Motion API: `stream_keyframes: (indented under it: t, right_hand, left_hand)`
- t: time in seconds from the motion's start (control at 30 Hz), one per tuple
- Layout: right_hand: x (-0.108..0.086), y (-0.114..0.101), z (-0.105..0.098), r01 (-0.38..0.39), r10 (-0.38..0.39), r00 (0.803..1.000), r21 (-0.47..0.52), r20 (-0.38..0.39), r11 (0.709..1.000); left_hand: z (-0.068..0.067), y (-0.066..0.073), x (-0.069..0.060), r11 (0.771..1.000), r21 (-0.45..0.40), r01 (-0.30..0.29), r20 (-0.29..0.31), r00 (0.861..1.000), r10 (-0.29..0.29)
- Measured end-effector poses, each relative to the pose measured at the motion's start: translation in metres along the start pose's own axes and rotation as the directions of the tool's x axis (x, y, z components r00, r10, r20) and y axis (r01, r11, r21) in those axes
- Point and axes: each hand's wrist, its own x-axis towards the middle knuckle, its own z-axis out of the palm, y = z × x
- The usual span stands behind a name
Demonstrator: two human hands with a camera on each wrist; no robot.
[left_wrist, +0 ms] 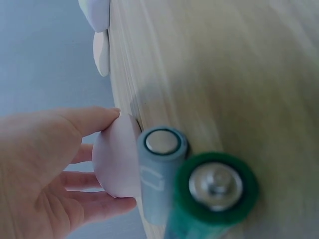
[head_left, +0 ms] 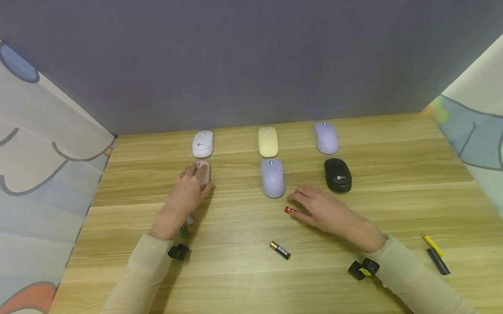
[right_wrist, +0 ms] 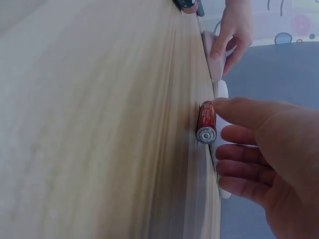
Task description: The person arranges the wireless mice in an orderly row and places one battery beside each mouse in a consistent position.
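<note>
My left hand (head_left: 182, 198) grips a pale pink computer mouse (left_wrist: 119, 157), thumb on one side and fingers on the other; in the head view the hand covers much of that mouse. Near the left wrist lie a grey battery (head_left: 189, 219) and a green battery (head_left: 183, 231), seen end-on in the left wrist view. My right hand (head_left: 325, 212) is beside a red battery (right_wrist: 206, 122) on the table. Its thumb tip is at the battery, perhaps touching, while the other fingers are loosely bent and apart from it. A black battery with a copper-coloured end (head_left: 280, 250) lies between the arms.
At the back stand a white mouse (head_left: 203, 144), a yellow mouse (head_left: 268, 142) and a lilac mouse (head_left: 326, 137). Another lilac mouse (head_left: 273, 178) and a black mouse (head_left: 338, 175) sit nearer. A yellow battery (head_left: 434, 245) and a black battery (head_left: 438, 261) lie at right.
</note>
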Motion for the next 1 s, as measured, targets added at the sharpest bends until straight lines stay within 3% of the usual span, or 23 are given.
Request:
stream_keyframes:
  t: [0.4,1.0]
  right_hand:
    - [0.0028,-0.0022,0.0026,-0.033,0.030,0.994,0.023,0.105,0.999]
    - [0.0040,-0.0041,0.0014,-0.002,-0.003,0.994,0.043,0.109,0.999]
  left_hand:
    - [0.0009,-0.0003,0.0016,1.000,-0.004,-0.009,0.018,1.000,0.009]
    - [0.0008,0.0004,0.0012,1.000,0.002,-0.013,0.018,1.000,0.013]
